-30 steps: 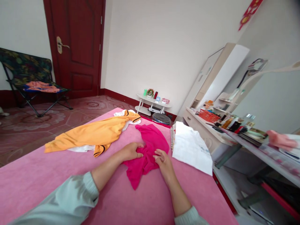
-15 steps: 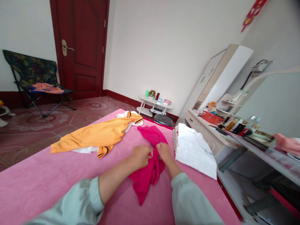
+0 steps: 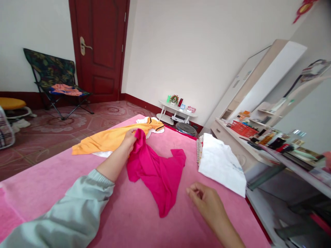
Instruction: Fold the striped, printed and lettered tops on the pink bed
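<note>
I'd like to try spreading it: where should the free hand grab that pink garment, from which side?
Pinch the outer corner of the pink garment, the one pointing at the white garment, coming from the right. It lies flat on the bed, opposite the end the left hand holds up.

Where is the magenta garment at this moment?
In the head view, the magenta garment lies on the pink cover, between the orange garment at left and the white shirt at right; the left hand grips its upper corner.
</note>
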`<state>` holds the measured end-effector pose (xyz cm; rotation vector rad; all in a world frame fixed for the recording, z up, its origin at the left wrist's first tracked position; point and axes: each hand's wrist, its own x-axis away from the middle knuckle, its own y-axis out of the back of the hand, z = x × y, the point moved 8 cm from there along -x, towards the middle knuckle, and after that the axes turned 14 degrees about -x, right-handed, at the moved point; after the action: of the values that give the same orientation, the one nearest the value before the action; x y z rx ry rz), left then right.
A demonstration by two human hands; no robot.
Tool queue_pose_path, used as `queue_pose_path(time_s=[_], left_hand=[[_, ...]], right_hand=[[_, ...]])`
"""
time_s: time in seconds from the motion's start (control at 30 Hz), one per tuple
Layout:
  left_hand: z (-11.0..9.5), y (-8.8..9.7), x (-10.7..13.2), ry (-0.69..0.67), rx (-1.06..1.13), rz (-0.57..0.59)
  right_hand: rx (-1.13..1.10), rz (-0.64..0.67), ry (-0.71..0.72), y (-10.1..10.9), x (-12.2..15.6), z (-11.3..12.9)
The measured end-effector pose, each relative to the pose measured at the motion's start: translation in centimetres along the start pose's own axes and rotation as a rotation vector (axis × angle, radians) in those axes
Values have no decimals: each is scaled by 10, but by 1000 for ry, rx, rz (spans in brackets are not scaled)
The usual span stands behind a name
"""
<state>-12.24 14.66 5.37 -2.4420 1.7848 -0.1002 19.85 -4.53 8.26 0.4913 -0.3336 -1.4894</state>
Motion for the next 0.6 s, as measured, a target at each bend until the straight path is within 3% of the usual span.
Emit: queue_pose_path(time_s=[0.1,0.2,0.27,0.4,0.43,0.5,0.6], left_hand=[[-6,-4,3,-70,-167,-49],[-37,-17,15,-373,-523,-36],[-46,-37,28,-501,-706,137],[-19,-74,61,-452,-892,689],[-12,-77,66,-442,-921,742],[-4,-79,69,-439,-950,716],[0,-79,60,-425,-925,578]], right_hand=[[24,-102,170,-1,-27,31],[36,-86,177,-33,-54,36],[148,-85,182,-59,-64,31],[307,-152,221,-83,-74,20],[259,-166,218,-80,-75,17],[31,-223,195,-61,-77,11],[-522,-507,176,-1,-69,1]])
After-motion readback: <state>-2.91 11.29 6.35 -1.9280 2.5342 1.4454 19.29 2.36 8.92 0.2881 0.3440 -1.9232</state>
